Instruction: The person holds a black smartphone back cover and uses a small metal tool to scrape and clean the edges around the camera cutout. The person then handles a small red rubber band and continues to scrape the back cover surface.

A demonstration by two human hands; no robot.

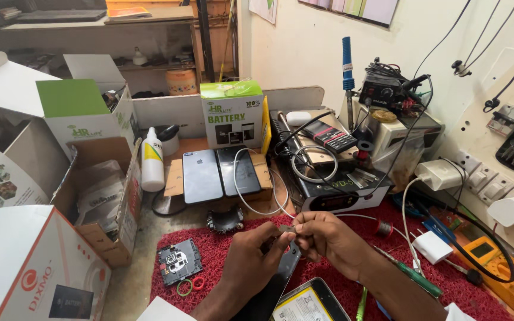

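Phone repair workshop | past my fingers [281, 238]: soldering station [340, 193], two phones [218, 174] face down | right of them: screwdriver [408, 273], multimeter [495, 261] | under them: red mat [221, 255] | battery boxes [232, 113] beyond

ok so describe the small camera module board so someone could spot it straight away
Start at the red mat under the hands and go to its left edge. There, left of the left hand, lies a small dark square board with round lens openings. Just below it lie two small rings, one green and one red.

A cream wall [328, 53] rises at twelve to two o'clock; wooden shelving [150, 35] stands at eleven; wall switches [483, 178] sit at three.
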